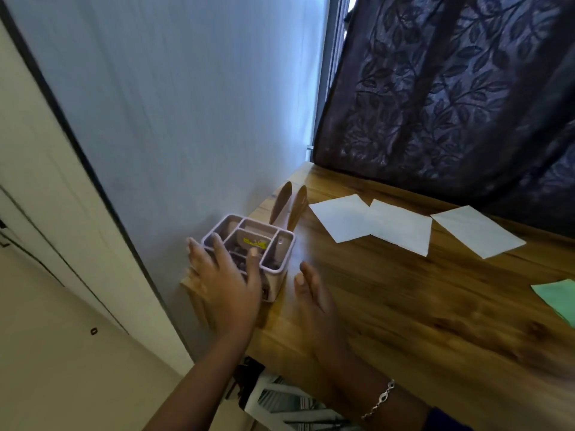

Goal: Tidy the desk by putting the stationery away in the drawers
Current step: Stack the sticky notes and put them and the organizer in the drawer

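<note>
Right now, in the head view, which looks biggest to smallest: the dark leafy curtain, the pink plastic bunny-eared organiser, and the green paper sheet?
1. dark leafy curtain
2. pink plastic bunny-eared organiser
3. green paper sheet, though the picture's edge cuts it off, so its full size is unsure.

On the one table (404, 306) lie three white paper sheets (401, 227) (two overlapping, the third apart) and one green sheet (557, 298), four sheets in all. There is one pink organizer (281, 275) with two upright ears (281, 202), its compartments partly covered and too blurred to count surely. Two hands show, the left hand (224, 281) and the right hand (314, 300), with one bracelet (381, 399) on the right wrist, and one dark curtain (451, 88).
</note>
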